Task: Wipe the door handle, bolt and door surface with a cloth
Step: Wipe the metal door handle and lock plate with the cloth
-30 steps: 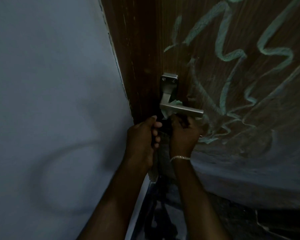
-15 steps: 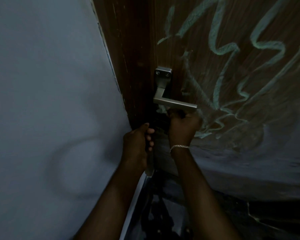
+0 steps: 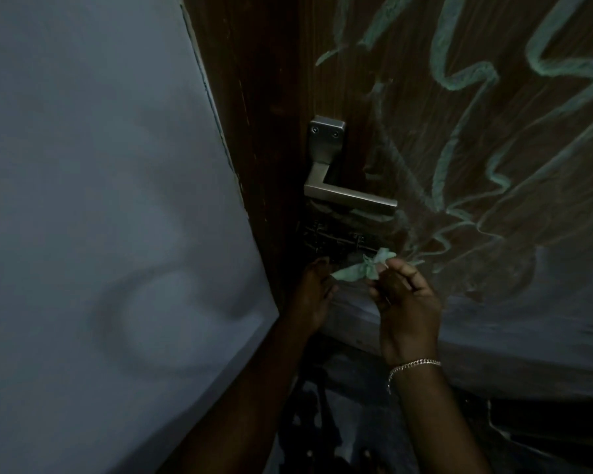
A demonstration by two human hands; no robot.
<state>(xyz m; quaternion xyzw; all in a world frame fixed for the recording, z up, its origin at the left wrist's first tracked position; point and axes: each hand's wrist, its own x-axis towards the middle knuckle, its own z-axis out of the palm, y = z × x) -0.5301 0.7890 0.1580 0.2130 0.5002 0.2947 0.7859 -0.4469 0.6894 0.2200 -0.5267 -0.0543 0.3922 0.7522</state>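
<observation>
A silver lever door handle (image 3: 350, 195) sits on its plate on the dark brown wooden door (image 3: 408, 114). Just below it runs a dark sliding bolt (image 3: 332, 239). A small pale green cloth (image 3: 363, 268) is stretched between both hands, just under the bolt. My left hand (image 3: 314, 295) pinches its left end beside the door edge. My right hand (image 3: 404, 302), with a chain bracelet on the wrist, pinches the crumpled right end. Pale green chalky scribbles (image 3: 459, 77) cover the door surface to the right of the handle.
A plain pale wall (image 3: 100, 217) fills the left side, meeting the door frame. The lower part of the door (image 3: 528, 336) looks smeared grey. Dark floor with dim shapes lies below, between my forearms.
My right hand came down from under the handle, and the cloth now shows, pulled out between both hands below the bolt. The view has moved closer to the door.
</observation>
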